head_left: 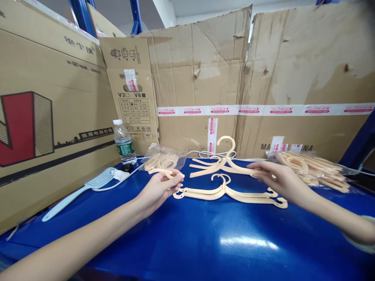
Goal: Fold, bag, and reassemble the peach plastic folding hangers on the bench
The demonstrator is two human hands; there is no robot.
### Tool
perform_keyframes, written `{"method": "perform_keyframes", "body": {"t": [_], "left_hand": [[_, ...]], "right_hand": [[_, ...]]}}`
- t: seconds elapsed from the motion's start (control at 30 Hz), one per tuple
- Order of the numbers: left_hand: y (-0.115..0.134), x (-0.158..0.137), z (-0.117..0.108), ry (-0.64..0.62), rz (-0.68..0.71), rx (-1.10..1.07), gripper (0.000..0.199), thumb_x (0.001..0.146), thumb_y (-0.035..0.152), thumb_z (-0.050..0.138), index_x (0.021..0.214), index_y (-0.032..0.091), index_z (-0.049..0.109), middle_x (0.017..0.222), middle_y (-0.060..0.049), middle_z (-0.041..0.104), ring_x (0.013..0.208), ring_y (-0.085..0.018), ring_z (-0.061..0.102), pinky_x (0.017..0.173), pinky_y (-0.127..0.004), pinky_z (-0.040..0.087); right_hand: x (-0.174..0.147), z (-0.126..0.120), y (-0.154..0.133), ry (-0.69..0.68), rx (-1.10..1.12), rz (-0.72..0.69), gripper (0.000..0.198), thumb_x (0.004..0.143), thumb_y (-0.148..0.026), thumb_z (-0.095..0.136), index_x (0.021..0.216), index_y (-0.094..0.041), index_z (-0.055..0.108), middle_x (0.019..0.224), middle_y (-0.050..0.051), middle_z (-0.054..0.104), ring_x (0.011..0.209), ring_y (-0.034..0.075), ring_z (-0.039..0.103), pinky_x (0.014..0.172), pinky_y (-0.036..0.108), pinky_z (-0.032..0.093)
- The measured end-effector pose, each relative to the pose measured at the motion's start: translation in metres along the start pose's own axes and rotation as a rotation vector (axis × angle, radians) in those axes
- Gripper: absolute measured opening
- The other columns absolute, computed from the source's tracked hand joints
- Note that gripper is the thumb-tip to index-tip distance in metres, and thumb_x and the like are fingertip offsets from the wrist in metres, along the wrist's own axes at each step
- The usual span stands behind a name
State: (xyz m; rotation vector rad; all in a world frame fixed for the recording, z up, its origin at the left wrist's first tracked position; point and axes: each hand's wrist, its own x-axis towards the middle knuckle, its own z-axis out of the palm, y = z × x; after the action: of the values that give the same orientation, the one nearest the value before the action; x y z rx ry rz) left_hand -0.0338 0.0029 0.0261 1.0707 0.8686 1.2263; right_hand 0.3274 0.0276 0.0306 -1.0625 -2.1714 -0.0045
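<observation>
My left hand (165,187) is closed on a small curved cream plastic piece (158,171), pinched between thumb and fingers. It looks like a loose hanger part. On the blue table, right of that hand, two cream clothes hangers (205,193) lie nearly on top of each other, their hooks towards the back. Behind them is a further cream hanger (209,168) without end pieces on its left arm, its hook raised. My right hand (274,177) has its fingers closed on the right arm of this rear hanger; the hand hides the arm's tip.
A clear bag of small cream parts (164,158) lies at the back left, and a bag of hanger pieces (313,168) at the right. Further left are a water bottle (124,144) and a pale blue hairbrush (79,191). Cardboard walls (199,78) enclose the table's back and left.
</observation>
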Motion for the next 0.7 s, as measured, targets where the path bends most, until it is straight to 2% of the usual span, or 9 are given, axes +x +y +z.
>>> {"method": "perform_keyframes", "body": {"t": [0.1, 0.23, 0.43, 0.7], "left_hand": [[-0.004, -0.005, 0.0, -0.058, -0.047, 0.001, 0.035, 0.06, 0.032, 0.092, 0.076, 0.013, 0.068, 0.069, -0.002, 0.062, 0.065, -0.009, 0.056, 0.057, -0.016, 0.048], [-0.003, -0.009, 0.002, -0.107, -0.074, -0.017, 0.032, 0.063, 0.031, 0.09, 0.08, 0.014, 0.068, 0.077, -0.004, 0.063, 0.076, -0.013, 0.059, 0.065, -0.02, 0.051], [0.0, -0.011, 0.001, -0.136, -0.104, -0.065, 0.03, 0.061, 0.027, 0.091, 0.073, 0.016, 0.066, 0.099, -0.003, 0.064, 0.083, -0.014, 0.063, 0.068, -0.023, 0.054], [-0.005, -0.011, 0.003, -0.189, -0.154, -0.135, 0.027, 0.063, 0.022, 0.089, 0.074, 0.014, 0.066, 0.091, -0.004, 0.068, 0.08, -0.014, 0.067, 0.075, -0.023, 0.054]], "right_hand": [[-0.014, 0.001, -0.008, 0.039, 0.014, -0.029, 0.024, 0.096, -0.042, 0.05, 0.099, -0.021, 0.063, 0.087, 0.006, 0.069, 0.07, 0.021, 0.065, 0.061, 0.029, 0.052], [-0.019, 0.005, -0.012, 0.057, 0.041, -0.055, 0.023, 0.096, -0.042, 0.051, 0.096, -0.021, 0.063, 0.09, 0.006, 0.069, 0.08, 0.023, 0.066, 0.069, 0.03, 0.053], [-0.021, 0.002, -0.012, 0.04, 0.06, -0.064, 0.016, 0.096, -0.035, 0.053, 0.098, -0.022, 0.061, 0.092, 0.006, 0.068, 0.081, 0.022, 0.065, 0.069, 0.028, 0.05], [-0.021, 0.002, -0.017, 0.087, -0.002, -0.172, 0.011, 0.096, -0.032, 0.053, 0.098, -0.024, 0.06, 0.085, 0.002, 0.067, 0.071, 0.019, 0.063, 0.061, 0.025, 0.049]]}}
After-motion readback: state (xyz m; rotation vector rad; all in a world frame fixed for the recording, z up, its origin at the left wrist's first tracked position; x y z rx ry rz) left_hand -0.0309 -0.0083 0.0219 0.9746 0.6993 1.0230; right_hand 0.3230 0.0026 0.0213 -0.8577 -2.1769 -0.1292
